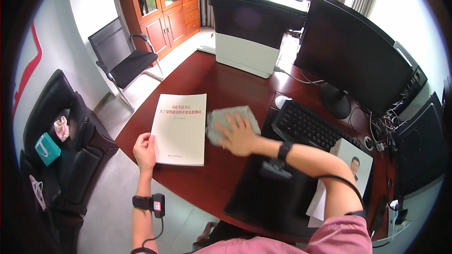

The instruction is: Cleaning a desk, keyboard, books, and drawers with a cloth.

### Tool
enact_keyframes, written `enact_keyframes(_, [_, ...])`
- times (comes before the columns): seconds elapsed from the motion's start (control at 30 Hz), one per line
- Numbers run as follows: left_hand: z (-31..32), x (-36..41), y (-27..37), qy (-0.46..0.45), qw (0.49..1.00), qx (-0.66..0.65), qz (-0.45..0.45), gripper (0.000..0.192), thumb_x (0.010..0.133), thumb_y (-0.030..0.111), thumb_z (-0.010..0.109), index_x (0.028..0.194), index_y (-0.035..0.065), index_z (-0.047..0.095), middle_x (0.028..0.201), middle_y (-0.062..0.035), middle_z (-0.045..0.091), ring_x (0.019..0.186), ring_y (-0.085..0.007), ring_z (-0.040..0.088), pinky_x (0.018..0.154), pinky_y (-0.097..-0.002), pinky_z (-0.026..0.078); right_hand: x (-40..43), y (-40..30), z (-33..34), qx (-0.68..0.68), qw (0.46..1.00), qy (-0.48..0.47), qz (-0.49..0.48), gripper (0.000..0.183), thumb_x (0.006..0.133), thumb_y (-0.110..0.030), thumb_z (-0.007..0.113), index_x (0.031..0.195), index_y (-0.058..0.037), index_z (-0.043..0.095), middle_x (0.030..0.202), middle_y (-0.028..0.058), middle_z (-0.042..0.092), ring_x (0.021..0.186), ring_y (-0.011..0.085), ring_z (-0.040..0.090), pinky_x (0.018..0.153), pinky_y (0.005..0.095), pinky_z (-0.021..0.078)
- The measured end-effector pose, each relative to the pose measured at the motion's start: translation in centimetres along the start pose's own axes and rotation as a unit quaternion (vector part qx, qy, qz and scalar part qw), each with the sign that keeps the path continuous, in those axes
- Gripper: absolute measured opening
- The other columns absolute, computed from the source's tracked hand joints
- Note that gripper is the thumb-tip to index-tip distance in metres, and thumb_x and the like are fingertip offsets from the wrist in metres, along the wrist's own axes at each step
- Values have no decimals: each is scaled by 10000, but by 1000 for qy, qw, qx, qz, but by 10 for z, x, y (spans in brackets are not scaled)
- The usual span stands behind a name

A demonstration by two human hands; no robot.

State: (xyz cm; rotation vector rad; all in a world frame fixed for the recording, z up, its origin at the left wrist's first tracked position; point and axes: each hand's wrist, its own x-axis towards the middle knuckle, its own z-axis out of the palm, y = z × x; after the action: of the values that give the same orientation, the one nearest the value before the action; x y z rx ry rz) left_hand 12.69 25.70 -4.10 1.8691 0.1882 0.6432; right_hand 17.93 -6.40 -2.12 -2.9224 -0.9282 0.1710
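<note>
A white paperback book [179, 130] with red printed writing on its cover lies near the left edge of the dark red wooden desk [197, 190]. My left hand [145, 151] grips its left side, thumb on the cover and fingers curled at the edge. Just right of the book, my right hand [237, 134] presses flat on a folded grey cloth [216, 131], fingers spread across it. The cloth rests on the desktop, its near part partly covered by my hand. Slight blur shows on the right hand. A strap with a small device sits on each wrist.
A black keyboard [310, 123], a monitor [353, 56] and a black-and-white printer [247, 38] stand to the right and back. Beneath my right arm lies a black desk mat [268, 201] with another book [356, 158]. Tangled cables [388, 120] run behind the monitor. A black sofa [84, 162] is left.
</note>
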Motion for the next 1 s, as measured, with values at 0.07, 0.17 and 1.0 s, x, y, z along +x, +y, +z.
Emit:
enact_keyframes(0.07, [2,2,12,-24,999,37,0,197,910,119,611,1049,-20,604,687,-12,642,597,-26,546,532,-190,409,-57,-29,8,28,996,61,-58,578,912,-447,451,1435,-219,355,1484,230,241,1335,446,218,1058,583,186])
enact_keyframes(0.17, [7,3,40,-87,990,111,10,369,792,162,724,1100,-3,606,770,-86,686,673,-112,641,600,-262,487,-115,-67,-5,123,974,112,-151,420,831,-177,559,1248,-178,507,1262,181,414,1112,385,405,930,528,347])
enact_keyframes(1.0, [223,148,27,-244,935,248,64,492,553,311,810,946,30,717,947,-138,702,892,-271,668,802,-373,517,-519,-27,5,455,537,497,508,391,805,-59,529,1188,3,576,1026,70,626,856,169,586,754,291,476])
